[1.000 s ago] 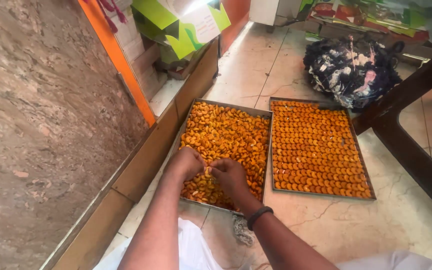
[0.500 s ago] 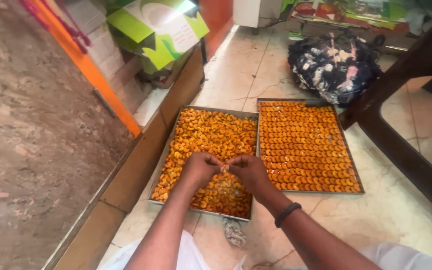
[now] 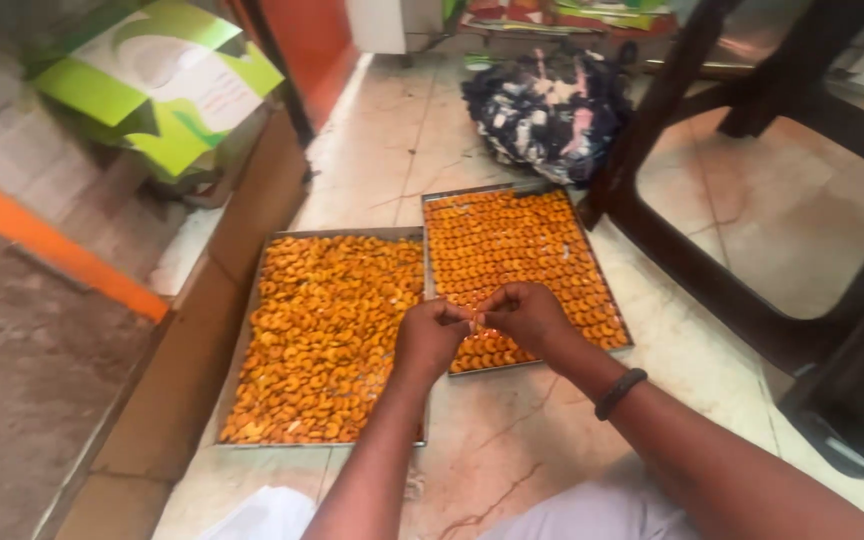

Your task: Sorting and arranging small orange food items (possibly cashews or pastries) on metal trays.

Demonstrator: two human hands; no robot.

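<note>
Head view: one camera looks down at a tiled floor [image 3: 552,450].
Landmark: the left tray [image 3: 327,335], a metal tray heaped with loose orange snack pieces, flat on the floor.
Right tray [image 3: 517,270]: touching the left tray's right edge, set a little farther from the person; its orange pieces lie in neat rows.
Left hand [image 3: 430,338]: above the seam between the trays, fingers pinched together on a small orange piece [image 3: 474,318].
Right hand [image 3: 527,315]: just right of the left hand, fingertips meeting it, pinching the same piece; a dark band circles the wrist.
Bundle of patterned cloth [image 3: 550,105]: beyond the right tray.
Green box [image 3: 157,90]: up left of the left tray.
</note>
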